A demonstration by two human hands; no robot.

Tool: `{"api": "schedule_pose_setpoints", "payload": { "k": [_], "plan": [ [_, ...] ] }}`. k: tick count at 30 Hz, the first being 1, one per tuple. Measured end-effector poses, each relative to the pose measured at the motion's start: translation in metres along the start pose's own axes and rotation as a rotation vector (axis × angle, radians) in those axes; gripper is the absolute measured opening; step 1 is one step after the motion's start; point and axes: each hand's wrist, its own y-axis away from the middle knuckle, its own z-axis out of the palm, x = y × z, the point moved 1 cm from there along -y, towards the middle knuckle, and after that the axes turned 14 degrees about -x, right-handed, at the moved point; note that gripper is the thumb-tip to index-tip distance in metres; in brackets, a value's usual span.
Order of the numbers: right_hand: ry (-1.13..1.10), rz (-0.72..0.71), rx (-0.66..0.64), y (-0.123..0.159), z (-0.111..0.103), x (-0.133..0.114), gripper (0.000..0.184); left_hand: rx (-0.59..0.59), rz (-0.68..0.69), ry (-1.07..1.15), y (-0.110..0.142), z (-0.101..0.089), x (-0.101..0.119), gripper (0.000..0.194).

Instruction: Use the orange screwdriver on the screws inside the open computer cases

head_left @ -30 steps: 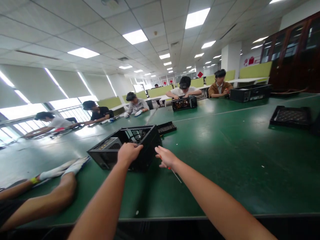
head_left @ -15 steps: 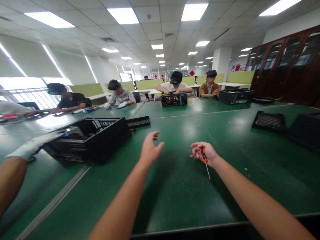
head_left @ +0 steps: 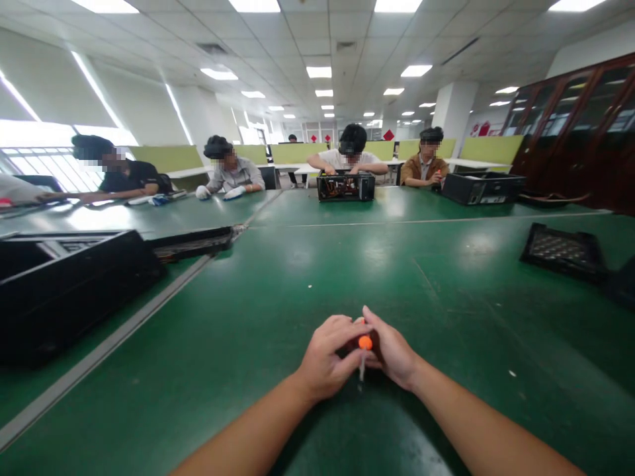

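Observation:
An orange-and-black screwdriver [head_left: 365,342] sits between my two hands just above the green table [head_left: 223,370], its thin shaft pointing down toward me. My left hand [head_left: 330,350] has its fingers and thumb curled about the handle from the left. From the other side, my right hand [head_left: 397,354] cups the same handle, its thumb raised. Much of the handle is hidden behind the fingers, and the shaft's tip is blurred.
To the left is a black computer case [head_left: 74,291], with a long black panel [head_left: 198,241] behind it. A black mesh-like part [head_left: 563,251] lies at the right. Across the table, people work; one handles an open computer case [head_left: 346,187], and another case [head_left: 483,188] stands nearby.
My left hand has come across to the right and closed around the screwdriver. My right hand has moved down and left with it. The view has shifted, and the gloved co-worker's hand is gone.

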Motion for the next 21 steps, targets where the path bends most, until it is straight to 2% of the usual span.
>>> {"api": "schedule_pose_setpoints", "payload": {
  "k": [4,7,12,21],
  "plan": [
    [0.089,0.033,-0.092,-0.003,-0.002,0.002,0.073,0.209,-0.433,0.348,0.004,0.001,-0.007,0.036],
    [0.192,0.064,-0.121,-0.002,-0.003,0.003,0.076,0.245,-0.586,0.453,0.002,-0.003,-0.015,0.043],
    [0.334,0.080,-0.203,0.001,0.000,0.001,0.072,0.182,-0.646,0.516,-0.002,-0.002,-0.023,0.050],
    [0.513,0.074,-0.237,0.011,0.003,-0.002,0.049,0.025,-0.605,0.555,-0.010,0.009,-0.019,0.049]
  ]
}}
